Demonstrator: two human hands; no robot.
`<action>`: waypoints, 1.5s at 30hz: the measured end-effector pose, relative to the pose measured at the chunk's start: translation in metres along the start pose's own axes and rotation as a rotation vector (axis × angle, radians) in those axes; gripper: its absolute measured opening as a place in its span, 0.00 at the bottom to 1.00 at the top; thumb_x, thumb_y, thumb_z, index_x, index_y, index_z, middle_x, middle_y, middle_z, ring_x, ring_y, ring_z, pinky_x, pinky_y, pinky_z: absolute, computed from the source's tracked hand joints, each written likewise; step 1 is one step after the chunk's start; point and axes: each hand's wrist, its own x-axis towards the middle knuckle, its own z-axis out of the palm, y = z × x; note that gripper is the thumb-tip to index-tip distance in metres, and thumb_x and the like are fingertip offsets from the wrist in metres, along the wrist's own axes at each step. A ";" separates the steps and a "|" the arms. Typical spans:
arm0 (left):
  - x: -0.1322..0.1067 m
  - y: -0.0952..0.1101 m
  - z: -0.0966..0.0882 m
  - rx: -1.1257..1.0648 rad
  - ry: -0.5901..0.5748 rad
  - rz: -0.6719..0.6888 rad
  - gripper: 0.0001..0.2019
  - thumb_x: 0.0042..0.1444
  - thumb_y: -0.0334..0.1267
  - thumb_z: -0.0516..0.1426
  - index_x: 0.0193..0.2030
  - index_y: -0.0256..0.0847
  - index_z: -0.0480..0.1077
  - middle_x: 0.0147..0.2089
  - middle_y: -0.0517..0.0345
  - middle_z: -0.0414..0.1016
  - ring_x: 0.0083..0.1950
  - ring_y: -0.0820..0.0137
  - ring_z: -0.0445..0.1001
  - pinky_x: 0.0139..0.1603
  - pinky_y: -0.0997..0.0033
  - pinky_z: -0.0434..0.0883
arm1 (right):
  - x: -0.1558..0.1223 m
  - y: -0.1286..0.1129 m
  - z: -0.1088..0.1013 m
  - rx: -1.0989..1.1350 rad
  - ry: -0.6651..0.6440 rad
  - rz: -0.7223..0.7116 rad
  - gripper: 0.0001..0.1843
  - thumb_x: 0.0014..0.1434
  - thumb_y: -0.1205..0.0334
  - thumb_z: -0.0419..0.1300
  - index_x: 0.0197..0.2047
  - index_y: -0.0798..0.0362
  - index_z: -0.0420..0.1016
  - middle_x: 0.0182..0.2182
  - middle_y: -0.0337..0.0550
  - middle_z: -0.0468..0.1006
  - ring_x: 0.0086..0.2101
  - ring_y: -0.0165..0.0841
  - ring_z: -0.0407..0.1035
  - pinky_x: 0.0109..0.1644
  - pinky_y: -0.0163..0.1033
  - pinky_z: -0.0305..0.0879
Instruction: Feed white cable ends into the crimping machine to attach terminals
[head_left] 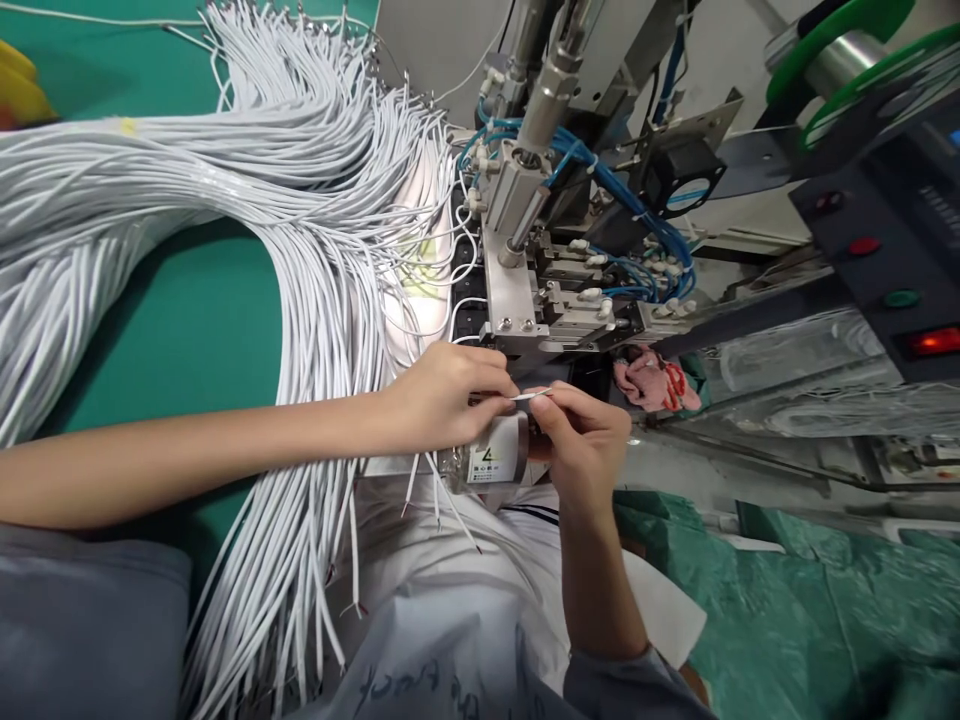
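Cable end (529, 395) pinched between the fingertips of left hand (450, 395) and right hand (589, 430), both closed on it, above a labelled metal part (496, 455), near the machine (517, 195). Work on this single piece judged under way; whether its tip is finished cannot be told. Much judged to be left: white cables (315, 300) are heaped in a thick bundle on the green table (217, 310), spread towards its right edge, ends hung over its near edge. Split wire tips are seen on several. Dark tips are noted on the far ends, too small to be identified. Around: green-flanged spool (847, 70), control panel (862, 245), pink cloth (649, 375), green sheeting (795, 600).
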 end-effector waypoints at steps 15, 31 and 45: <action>0.000 -0.008 0.001 0.169 -0.010 0.146 0.11 0.55 0.26 0.52 0.28 0.34 0.74 0.25 0.57 0.69 0.27 0.75 0.67 0.25 0.76 0.62 | 0.010 -0.005 -0.012 -0.151 -0.174 0.002 0.04 0.50 0.65 0.64 0.27 0.54 0.81 0.15 0.34 0.64 0.18 0.23 0.54 0.21 0.31 0.50; 0.001 -0.009 0.000 0.425 -0.014 0.200 0.14 0.59 0.28 0.49 0.27 0.34 0.73 0.25 0.57 0.68 0.25 0.75 0.64 0.24 0.75 0.61 | 0.008 -0.007 0.001 -0.395 -0.066 -0.247 0.09 0.54 0.66 0.60 0.23 0.56 0.75 0.15 0.31 0.53 0.18 0.23 0.49 0.23 0.33 0.48; 0.007 -0.018 -0.005 0.475 -0.389 0.033 0.13 0.60 0.26 0.47 0.38 0.30 0.73 0.37 0.49 0.71 0.29 0.74 0.69 0.26 0.74 0.66 | 0.018 0.044 0.001 -0.072 -0.066 0.149 0.15 0.61 0.54 0.52 0.30 0.54 0.71 0.21 0.34 0.62 0.23 0.27 0.55 0.27 0.33 0.53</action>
